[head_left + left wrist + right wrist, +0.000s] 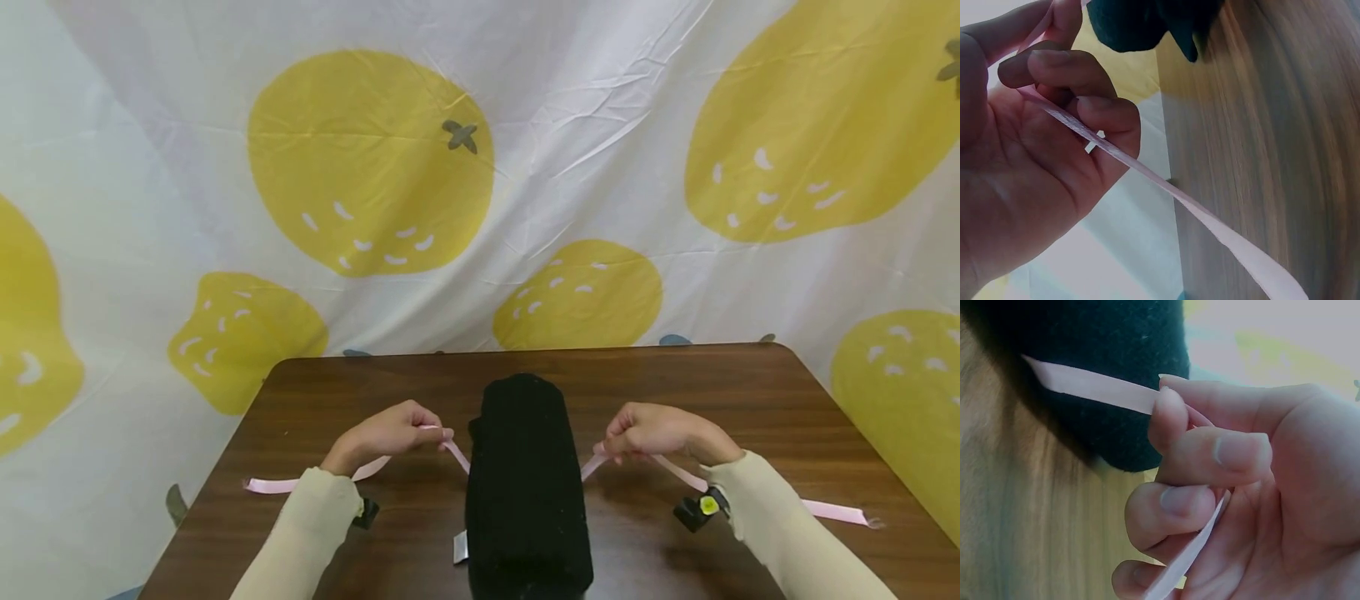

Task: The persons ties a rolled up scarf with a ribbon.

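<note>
A long black fabric-covered block (528, 492) lies lengthwise on the table between my hands. From its left side comes a pink ribbon (456, 455), which my left hand (390, 433) pinches between thumb and fingers; the tail trails left past the sleeve. On the other side my right hand (652, 429) pinches the ribbon's other length, its frayed end lying to the right. The right wrist view shows the ribbon (1097, 387) running from the black block (1116, 337) into the fingertips. In the left wrist view, the ribbon (1147, 172) crosses the palm. The ribbon's stretch beneath the block is hidden.
The brown wooden table (420, 533) has rounded far corners. Behind it hangs a white cloth (585, 183) printed with yellow fruit. A small white tag (461, 547) sticks out from the block's left side. Dark wrist cameras (693, 512) sit below the cream sleeves.
</note>
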`<control>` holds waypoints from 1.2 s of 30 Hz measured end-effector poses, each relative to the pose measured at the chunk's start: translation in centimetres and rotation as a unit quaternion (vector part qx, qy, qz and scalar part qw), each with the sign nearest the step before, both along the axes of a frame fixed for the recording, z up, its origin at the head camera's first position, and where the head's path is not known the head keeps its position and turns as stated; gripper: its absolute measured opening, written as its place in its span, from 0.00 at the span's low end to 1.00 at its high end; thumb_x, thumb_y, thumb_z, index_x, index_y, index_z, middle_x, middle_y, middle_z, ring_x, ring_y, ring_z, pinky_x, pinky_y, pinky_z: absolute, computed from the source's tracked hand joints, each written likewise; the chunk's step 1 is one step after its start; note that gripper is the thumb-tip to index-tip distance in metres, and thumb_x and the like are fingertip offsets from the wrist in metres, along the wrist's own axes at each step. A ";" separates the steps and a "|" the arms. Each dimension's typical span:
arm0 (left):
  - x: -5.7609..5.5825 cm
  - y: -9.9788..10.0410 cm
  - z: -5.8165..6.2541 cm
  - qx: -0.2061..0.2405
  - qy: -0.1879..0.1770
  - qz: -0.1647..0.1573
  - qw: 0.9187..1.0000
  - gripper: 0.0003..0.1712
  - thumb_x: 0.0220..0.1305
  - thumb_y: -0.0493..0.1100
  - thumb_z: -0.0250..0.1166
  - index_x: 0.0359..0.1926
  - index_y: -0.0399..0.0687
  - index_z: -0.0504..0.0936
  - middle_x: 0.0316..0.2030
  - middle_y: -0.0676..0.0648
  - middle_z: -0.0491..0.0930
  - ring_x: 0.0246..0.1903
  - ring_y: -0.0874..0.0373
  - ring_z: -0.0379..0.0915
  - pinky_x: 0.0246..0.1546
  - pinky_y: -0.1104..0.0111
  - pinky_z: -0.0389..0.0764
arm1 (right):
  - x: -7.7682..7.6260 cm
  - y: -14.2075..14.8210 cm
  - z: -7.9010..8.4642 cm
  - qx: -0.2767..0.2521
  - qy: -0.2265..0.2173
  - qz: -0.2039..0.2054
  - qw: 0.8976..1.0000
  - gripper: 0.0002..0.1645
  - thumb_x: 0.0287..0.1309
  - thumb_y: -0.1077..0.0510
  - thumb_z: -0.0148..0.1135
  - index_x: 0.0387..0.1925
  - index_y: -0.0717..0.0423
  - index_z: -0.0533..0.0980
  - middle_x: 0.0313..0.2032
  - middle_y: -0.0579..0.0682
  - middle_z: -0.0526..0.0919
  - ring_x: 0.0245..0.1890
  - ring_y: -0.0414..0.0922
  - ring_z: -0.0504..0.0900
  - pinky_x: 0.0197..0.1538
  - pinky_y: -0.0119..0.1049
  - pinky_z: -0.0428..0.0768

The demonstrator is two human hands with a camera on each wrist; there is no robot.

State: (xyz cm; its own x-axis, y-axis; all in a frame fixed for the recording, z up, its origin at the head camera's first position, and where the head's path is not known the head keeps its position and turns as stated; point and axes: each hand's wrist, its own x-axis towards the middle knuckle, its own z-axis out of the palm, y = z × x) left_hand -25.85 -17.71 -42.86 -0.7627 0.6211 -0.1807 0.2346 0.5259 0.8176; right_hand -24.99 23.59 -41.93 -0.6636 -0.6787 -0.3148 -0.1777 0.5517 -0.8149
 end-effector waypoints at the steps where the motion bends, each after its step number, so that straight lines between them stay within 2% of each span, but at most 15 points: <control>1: 0.0 0.1 0.0 0.003 0.003 0.000 1.000 0.18 0.72 0.50 0.59 0.29 0.46 0.85 0.18 0.55 0.61 0.20 0.61 0.55 0.26 0.70 0.63 | 0.0 -0.1 0.1 0.000 0.000 -0.001 1.000 0.25 0.67 0.53 0.59 0.26 0.75 0.78 0.13 0.44 0.68 0.13 0.37 0.63 0.19 0.27 0.58; 8: -0.1 0.9 0.1 0.029 0.004 0.007 1.000 0.20 0.71 0.53 0.60 0.25 0.48 0.83 0.17 0.54 0.60 0.19 0.61 0.56 0.26 0.70 0.64 | -0.2 -0.5 0.5 -0.004 -0.007 -0.016 1.000 0.28 0.66 0.51 0.62 0.27 0.77 0.77 0.14 0.45 0.69 0.14 0.38 0.64 0.21 0.28 0.60; 16: -0.2 1.5 0.5 0.043 0.012 0.010 0.999 0.19 0.71 0.54 0.60 0.27 0.49 0.85 0.18 0.53 0.61 0.21 0.60 0.57 0.28 0.70 0.66 | -0.2 -0.5 0.8 -0.015 -0.003 -0.015 1.000 0.26 0.67 0.52 0.61 0.26 0.75 0.77 0.15 0.46 0.72 0.15 0.40 0.69 0.22 0.30 0.64; 20: -0.2 1.9 0.8 0.039 0.018 0.014 0.999 0.19 0.70 0.55 0.61 0.27 0.50 0.85 0.18 0.53 0.62 0.22 0.60 0.58 0.29 0.69 0.65 | -0.3 -0.5 0.9 -0.018 0.006 -0.012 1.000 0.26 0.68 0.51 0.60 0.25 0.72 0.78 0.14 0.45 0.73 0.16 0.40 0.71 0.24 0.32 0.68; 26: -0.3 2.4 1.1 0.044 0.020 0.010 0.999 0.18 0.70 0.54 0.61 0.27 0.50 0.84 0.18 0.53 0.62 0.21 0.59 0.58 0.28 0.69 0.65 | -0.6 -1.0 1.4 -0.040 0.014 -0.005 0.999 0.21 0.69 0.53 0.57 0.24 0.62 0.80 0.15 0.46 0.76 0.20 0.43 0.77 0.37 0.36 0.77; 30: -0.5 2.7 1.1 0.051 0.016 0.008 0.999 0.19 0.70 0.54 0.61 0.26 0.49 0.83 0.17 0.53 0.62 0.20 0.59 0.57 0.27 0.69 0.64 | -0.8 -1.1 1.5 -0.048 0.022 0.000 0.999 0.18 0.70 0.54 0.57 0.25 0.58 0.83 0.17 0.47 0.78 0.20 0.42 0.79 0.37 0.36 0.77; 36: -0.6 2.7 1.4 0.064 0.011 -0.001 0.998 0.17 0.70 0.54 0.61 0.29 0.50 0.86 0.20 0.52 0.64 0.23 0.58 0.60 0.31 0.68 0.66 | -0.8 -1.1 1.7 -0.056 0.021 0.010 0.998 0.17 0.69 0.54 0.58 0.27 0.58 0.84 0.18 0.51 0.80 0.22 0.43 0.80 0.37 0.37 0.77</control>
